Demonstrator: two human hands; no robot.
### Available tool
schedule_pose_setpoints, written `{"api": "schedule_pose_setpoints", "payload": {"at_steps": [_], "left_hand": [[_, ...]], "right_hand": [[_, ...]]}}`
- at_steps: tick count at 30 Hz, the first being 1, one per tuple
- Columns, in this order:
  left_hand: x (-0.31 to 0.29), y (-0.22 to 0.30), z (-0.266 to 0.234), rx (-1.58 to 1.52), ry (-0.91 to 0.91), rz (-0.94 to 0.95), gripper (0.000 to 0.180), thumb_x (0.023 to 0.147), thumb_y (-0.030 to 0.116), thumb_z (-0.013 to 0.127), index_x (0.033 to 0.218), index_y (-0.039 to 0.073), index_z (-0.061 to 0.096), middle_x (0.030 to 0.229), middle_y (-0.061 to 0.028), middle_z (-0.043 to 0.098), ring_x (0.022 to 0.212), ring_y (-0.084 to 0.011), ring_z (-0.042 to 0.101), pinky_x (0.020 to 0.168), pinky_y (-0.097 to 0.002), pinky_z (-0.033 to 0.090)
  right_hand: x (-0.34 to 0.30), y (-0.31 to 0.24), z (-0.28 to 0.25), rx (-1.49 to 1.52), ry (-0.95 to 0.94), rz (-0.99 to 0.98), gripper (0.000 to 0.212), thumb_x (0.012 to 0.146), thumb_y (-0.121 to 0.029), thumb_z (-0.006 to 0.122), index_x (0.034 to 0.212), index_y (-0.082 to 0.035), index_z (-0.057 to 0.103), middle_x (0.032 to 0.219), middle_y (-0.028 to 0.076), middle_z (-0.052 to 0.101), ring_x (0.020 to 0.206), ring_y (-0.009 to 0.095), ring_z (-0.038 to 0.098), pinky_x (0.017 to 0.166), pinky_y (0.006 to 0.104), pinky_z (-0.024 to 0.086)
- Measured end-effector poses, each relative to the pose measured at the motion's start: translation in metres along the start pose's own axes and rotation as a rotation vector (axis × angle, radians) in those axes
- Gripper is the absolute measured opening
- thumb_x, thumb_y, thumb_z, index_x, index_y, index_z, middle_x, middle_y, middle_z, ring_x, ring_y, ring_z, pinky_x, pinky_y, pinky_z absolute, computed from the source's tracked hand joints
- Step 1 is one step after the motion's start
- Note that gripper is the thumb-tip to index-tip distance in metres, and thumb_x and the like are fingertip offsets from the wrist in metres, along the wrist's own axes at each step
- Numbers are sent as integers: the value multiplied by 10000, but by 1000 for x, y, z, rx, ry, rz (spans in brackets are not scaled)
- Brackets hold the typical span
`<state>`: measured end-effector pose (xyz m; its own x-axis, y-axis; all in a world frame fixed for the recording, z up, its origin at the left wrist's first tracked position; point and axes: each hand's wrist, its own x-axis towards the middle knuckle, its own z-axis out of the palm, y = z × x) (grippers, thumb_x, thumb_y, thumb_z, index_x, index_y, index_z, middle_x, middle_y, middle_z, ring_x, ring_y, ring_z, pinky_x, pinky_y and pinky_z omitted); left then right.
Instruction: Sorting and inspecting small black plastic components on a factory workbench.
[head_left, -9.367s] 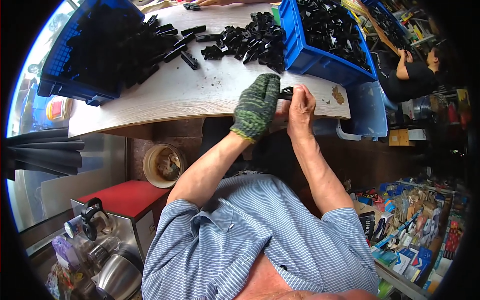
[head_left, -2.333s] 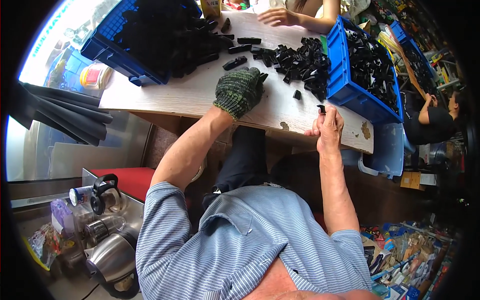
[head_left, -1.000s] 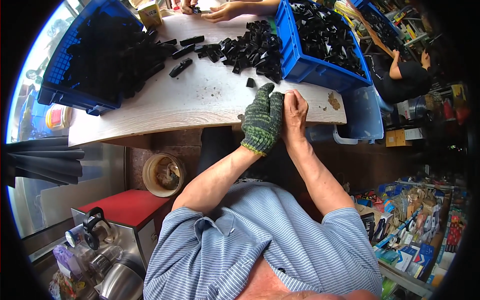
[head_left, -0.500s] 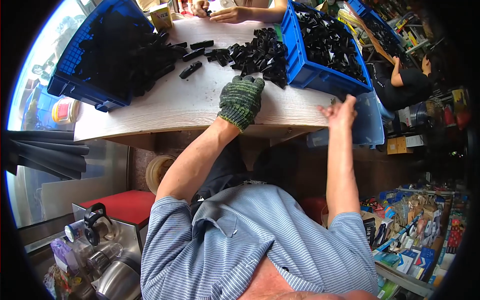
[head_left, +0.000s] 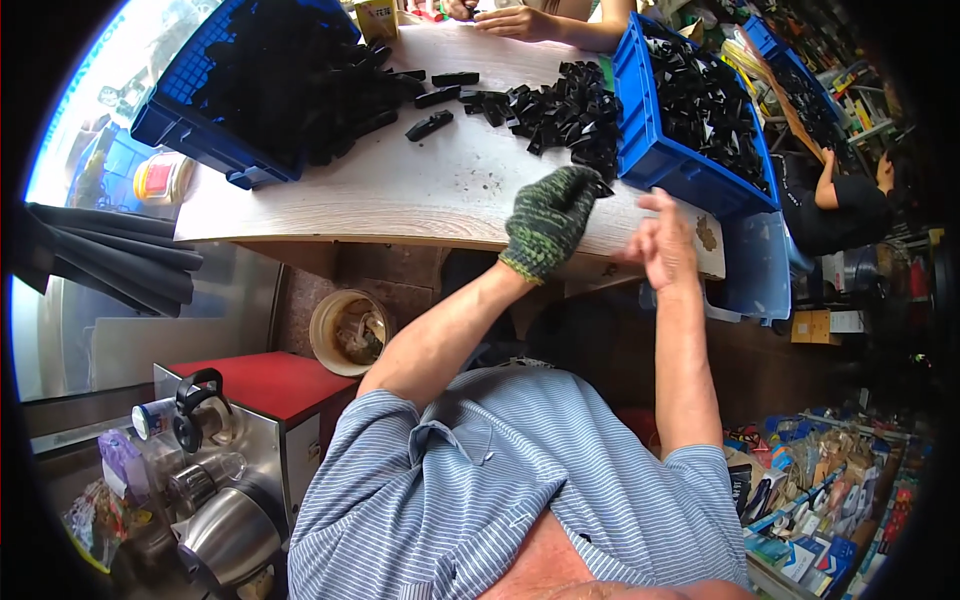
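Observation:
My left hand [head_left: 550,222], in a dark green knitted glove, is over the table's front edge, closed on a small black plastic piece [head_left: 601,188] that pokes out past its fingertips. Just to the right, my bare right hand [head_left: 665,245] hovers with fingers bent and apart, somewhat blurred; I see nothing in it. Beyond the glove lies a heap of small black plastic pieces [head_left: 570,110]. Longer black plastic parts [head_left: 430,125] lie left of that heap. Beside my right hand, a cluster of small brass-coloured bits [head_left: 706,232] rests near the table's corner.
A blue crate [head_left: 690,178] of small black pieces stands at right, another blue crate [head_left: 215,160] of black parts at left. Across the white table [head_left: 400,205] are another person's hands [head_left: 515,22]. A bucket [head_left: 325,335] stands below; a clear blue bin [head_left: 755,270] sits at right.
My gloved left hand has drawn back from the heap and turned rightward, now with a black piece in it. My right hand has moved closer to it. The whole view has shifted slightly.

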<state>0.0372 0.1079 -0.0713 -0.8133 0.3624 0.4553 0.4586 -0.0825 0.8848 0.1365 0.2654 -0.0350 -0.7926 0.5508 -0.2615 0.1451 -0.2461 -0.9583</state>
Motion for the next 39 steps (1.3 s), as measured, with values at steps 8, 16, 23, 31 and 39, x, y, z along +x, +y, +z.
{"api": "schedule_pose_setpoints", "payload": {"at_steps": [8,16,23,31,39], "left_hand": [[-17,8,11,7,45,19,168,886,63,647,1041,24,701,929,-149,718,827,-290,703,751,-357,549],[15,-6,-57,674,334,309,338,842,208,731,1096,-1,652,1036,-167,680,1002,-364,629,895,-430,504],[67,-34,-156,1349,52,62,236,887,299,653,991,88,668,933,-165,670,898,-356,641,757,-473,520],[2,5,-75,-49,-172,-49,163,945,155,604,1055,46,658,930,-156,710,797,-343,674,726,-417,528],[-16,0,-19,269,-325,370,215,923,121,572,1100,8,616,1090,-165,624,911,-366,637,731,-446,526]], "right_hand": [[-12,14,34,-56,-163,-78,417,944,-488,612,886,-75,607,444,-23,385,344,105,379,341,284,416],[-18,15,51,140,5,-45,403,974,-393,476,695,-103,458,468,-23,300,366,101,350,379,387,534],[-18,16,53,122,63,-69,436,968,-399,463,624,-137,411,470,-37,270,375,99,366,361,406,551],[-21,19,57,129,108,-149,363,960,-361,483,680,-132,443,474,-36,270,383,103,373,369,406,556],[-22,24,58,150,237,-174,268,953,-321,480,770,-127,503,552,-12,372,402,115,405,331,341,456]]}}
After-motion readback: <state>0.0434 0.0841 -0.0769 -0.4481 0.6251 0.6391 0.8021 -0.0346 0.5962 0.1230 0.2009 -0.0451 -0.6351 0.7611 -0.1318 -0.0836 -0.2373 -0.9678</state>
